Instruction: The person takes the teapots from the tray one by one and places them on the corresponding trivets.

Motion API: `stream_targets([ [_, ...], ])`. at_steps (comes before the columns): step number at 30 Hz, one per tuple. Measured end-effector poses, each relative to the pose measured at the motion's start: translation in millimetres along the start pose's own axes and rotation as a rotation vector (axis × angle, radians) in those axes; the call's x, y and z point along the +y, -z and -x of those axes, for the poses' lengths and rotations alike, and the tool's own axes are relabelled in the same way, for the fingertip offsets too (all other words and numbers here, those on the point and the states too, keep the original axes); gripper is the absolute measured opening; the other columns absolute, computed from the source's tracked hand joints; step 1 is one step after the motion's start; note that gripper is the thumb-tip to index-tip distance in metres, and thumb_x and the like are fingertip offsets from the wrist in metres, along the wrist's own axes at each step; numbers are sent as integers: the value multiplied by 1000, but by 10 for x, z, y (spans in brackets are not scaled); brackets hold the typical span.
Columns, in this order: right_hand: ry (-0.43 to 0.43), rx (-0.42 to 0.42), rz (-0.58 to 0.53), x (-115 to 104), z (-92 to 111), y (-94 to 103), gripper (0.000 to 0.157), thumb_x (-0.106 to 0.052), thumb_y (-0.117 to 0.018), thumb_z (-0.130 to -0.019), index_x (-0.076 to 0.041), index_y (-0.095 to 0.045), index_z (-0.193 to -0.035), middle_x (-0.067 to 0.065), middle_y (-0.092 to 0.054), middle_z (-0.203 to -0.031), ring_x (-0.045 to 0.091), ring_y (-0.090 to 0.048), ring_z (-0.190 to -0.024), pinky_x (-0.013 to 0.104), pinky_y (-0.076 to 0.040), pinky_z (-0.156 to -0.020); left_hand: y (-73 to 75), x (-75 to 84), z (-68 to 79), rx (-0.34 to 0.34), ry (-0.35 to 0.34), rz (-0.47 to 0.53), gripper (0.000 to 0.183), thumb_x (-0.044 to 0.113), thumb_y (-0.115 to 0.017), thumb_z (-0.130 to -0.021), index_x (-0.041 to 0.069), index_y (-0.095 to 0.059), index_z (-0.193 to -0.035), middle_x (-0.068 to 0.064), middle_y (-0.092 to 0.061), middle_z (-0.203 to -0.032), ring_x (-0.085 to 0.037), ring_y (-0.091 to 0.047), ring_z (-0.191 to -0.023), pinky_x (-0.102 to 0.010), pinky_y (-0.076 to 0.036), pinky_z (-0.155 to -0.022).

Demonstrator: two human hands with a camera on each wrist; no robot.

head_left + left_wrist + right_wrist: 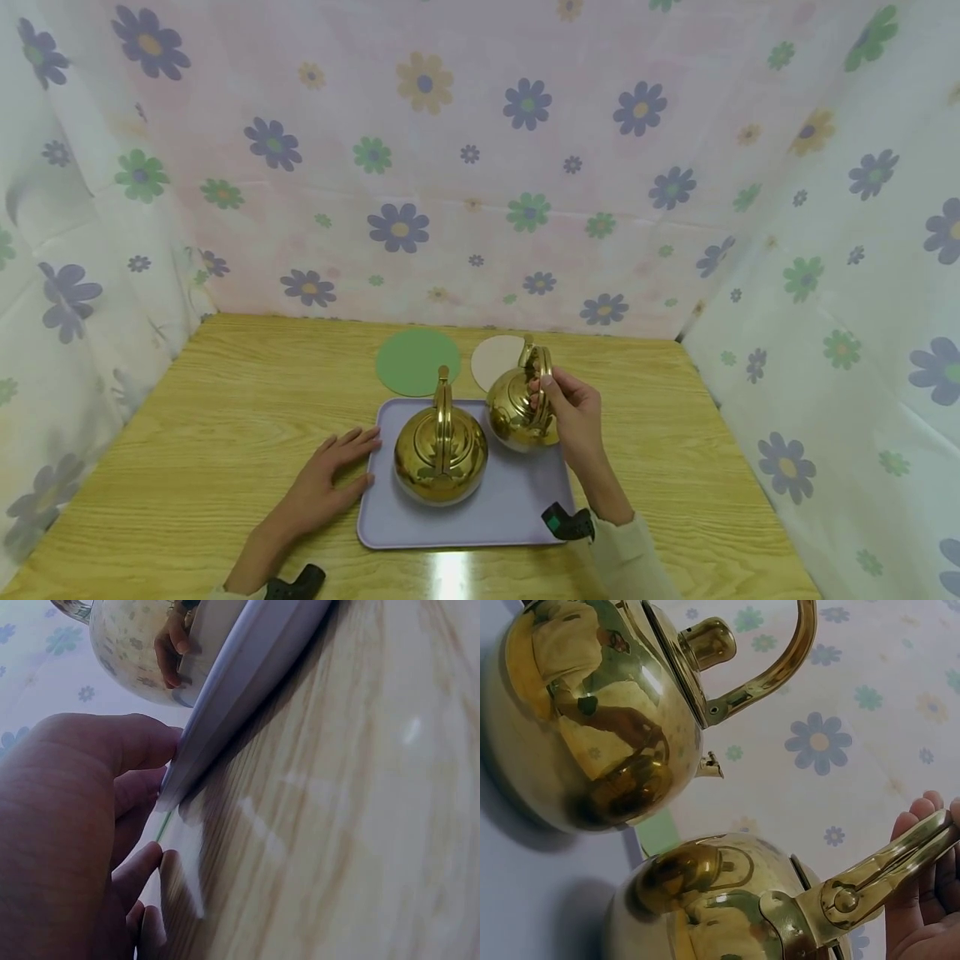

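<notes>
A purple tray (510, 512) carries a shiny gold kettle (420, 467), upright with its handle raised, left of the tray's middle. A second gold kettle (512, 412) is over the tray's back right part. My right hand (581, 422) grips this kettle's handle (885, 874), fingers curled round it; its base is out of sight in the right wrist view, and I cannot tell whether it touches the tray. At the tray's left rim, my left hand (324, 483) rests with thumb and fingers extended, fingertips (161, 746) touching the edge.
Behind the tray lie a green round mat (415, 358) and a beige round mat (489, 360), the latter partly covered by the right kettle. The wooden table (225, 417) is enclosed by flowered curtains (465, 183) at the back and both sides.
</notes>
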State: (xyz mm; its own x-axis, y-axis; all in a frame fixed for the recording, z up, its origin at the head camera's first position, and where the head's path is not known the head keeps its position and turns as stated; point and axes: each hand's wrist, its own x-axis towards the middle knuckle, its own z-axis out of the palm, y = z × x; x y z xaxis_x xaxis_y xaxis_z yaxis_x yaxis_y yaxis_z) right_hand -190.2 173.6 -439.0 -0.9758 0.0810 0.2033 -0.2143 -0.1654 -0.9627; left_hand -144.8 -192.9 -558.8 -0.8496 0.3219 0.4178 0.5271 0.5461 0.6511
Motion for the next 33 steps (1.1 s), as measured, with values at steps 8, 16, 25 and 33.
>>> stream_targets([
  [8, -6, 22, 13, 16, -59, 11, 32, -2, -57, -103, 21, -59, -125, 0, -74, -82, 8, -67, -69, 21, -59, -68, 7, 9, 0, 0, 0, 1, 45, 14, -77, -89, 9, -67, -133, -12, -60, -144, -42, -49, -136, -20, -11, -121],
  [16, -22, 19, 5, 10, -101, 3, 33, -2, -56, -103, 20, -59, -127, -1, -74, -82, 8, -67, -70, 22, -59, -68, 5, -4, -3, 3, -15, 3, 46, 14, -77, -88, 7, -68, -132, -12, -61, -144, -41, -50, -136, -14, -7, -120],
  [25, -12, 32, 12, 14, -147, -20, 33, -3, -57, -103, 21, -59, -125, 0, -74, -83, 8, -67, -69, 21, -59, -68, 5, -7, -6, -2, -6, 15, 46, 15, -76, -90, 9, -67, -134, -13, -59, -145, -41, -48, -137, -16, -7, -120],
  [33, -27, 50, 17, 21, -193, -30, 35, -6, -57, -103, 18, -59, -130, -3, -74, -83, 8, -68, -71, 21, -59, -71, 5, -14, 2, 1, -14, 8, 46, 14, -77, -89, 8, -67, -133, -13, -60, -145, -37, -49, -138, -15, -7, -120],
])
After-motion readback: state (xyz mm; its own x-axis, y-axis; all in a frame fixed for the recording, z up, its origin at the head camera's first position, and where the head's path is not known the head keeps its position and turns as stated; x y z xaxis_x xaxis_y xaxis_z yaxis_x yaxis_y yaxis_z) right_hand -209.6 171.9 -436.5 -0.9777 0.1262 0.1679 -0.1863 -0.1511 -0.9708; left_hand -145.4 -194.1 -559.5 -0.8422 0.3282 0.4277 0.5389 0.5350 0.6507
